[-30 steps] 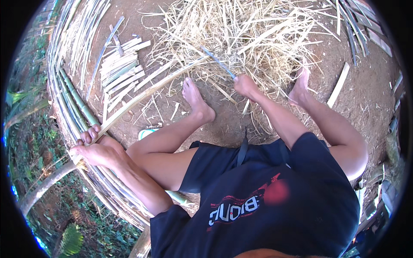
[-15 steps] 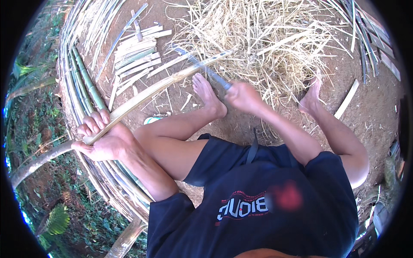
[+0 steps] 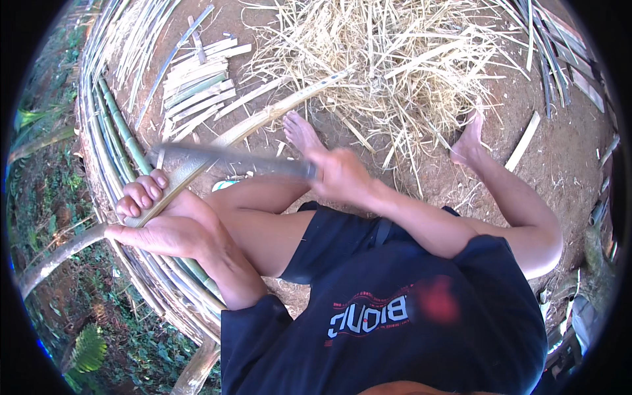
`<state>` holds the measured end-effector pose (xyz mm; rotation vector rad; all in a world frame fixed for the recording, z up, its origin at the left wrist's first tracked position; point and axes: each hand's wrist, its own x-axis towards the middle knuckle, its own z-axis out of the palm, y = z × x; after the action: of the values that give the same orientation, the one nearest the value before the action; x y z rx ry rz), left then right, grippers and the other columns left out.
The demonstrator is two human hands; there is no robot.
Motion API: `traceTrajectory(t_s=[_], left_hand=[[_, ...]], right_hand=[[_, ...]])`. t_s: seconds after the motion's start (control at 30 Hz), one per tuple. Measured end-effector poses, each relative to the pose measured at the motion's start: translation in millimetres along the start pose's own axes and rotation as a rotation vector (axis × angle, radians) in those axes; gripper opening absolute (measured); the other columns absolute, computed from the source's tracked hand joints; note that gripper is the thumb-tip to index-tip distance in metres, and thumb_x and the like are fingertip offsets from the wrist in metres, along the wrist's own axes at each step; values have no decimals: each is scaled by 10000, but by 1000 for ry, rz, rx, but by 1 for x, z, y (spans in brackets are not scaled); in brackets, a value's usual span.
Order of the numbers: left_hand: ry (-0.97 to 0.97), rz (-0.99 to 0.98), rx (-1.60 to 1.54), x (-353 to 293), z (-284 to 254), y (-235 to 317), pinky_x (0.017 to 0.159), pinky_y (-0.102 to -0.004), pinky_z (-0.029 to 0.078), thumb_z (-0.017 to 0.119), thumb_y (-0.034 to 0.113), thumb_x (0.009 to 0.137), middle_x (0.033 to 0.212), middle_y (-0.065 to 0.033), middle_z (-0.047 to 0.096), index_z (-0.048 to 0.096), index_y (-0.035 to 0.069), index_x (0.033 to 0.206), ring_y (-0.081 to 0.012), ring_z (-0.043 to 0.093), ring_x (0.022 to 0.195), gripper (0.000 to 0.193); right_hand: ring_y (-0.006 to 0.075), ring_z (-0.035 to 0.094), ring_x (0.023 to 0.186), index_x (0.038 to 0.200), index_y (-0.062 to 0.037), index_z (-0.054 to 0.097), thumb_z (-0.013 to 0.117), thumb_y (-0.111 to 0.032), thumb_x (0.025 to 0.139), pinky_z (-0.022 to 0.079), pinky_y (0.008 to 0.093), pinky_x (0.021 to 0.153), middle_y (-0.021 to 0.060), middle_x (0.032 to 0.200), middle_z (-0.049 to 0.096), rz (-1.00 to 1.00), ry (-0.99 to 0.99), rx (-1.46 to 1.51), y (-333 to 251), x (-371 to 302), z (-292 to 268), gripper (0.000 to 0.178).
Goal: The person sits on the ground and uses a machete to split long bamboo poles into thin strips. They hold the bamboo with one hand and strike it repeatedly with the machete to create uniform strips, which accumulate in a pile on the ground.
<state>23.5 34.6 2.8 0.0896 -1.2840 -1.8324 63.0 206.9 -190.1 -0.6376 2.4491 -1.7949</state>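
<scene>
We take the long bamboo strip (image 3: 263, 118) as our landmark: it runs on a slant from our left hand (image 3: 161, 220) at its near end, up and to the right over the bare earth, to a far tip lying in the heap of dry shavings (image 3: 395, 59). Our left hand is closed round that near end, fingers curled over the top of the strip, thumb stretched out beneath. Our right hand (image 3: 342, 174) is clenched on the handle of a long knife (image 3: 227, 161), and sits to the right of the strip, above our raised knee. The blade, blurred, lies nearly level and points left, so its axis crosses the strip at a shallow angle, and its tip reaches the strip just above the left-hand fingers (image 3: 148, 191). Whether the edge touches the bamboo we cannot tell. So the blade tip, not the right hand, is the part nearest the strip, and the left hand is the nearer of the two hands. Left of the strip lie a stack of short cut slats (image 3: 197, 82) and a curved bundle of green bamboo canes (image 3: 118, 125). One bare foot (image 3: 303, 135) rests just right of the strip's middle; the other foot (image 3: 469, 141) is well apart, farther right.
</scene>
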Motion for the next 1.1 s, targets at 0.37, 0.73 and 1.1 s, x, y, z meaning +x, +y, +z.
traceTrajectory(t_s=[0.37,0.73,1.1], left_hand=[[-31,-2,3,0,-7,4,587,-259,350,365,590,1025,643,23,394,430,149,729,-108,377,577,536],[-18,-15,37,6,-11,0,609,-274,367,351,618,1015,657,15,413,432,145,727,-124,395,598,560],[-77,-10,9,5,-3,1,605,-282,383,404,634,991,654,13,433,433,144,712,-133,417,599,565]], right_hand=[[301,615,523,856,-26,604,611,-88,802,465,421,513,203,611,595,541,-114,143,30,6,-5,83],[284,628,515,981,-29,642,627,-85,800,487,414,532,169,629,642,489,-114,123,43,0,-13,191],[350,629,529,889,-39,607,655,-111,777,479,433,506,170,588,610,380,-4,-3,40,-16,-12,141]])
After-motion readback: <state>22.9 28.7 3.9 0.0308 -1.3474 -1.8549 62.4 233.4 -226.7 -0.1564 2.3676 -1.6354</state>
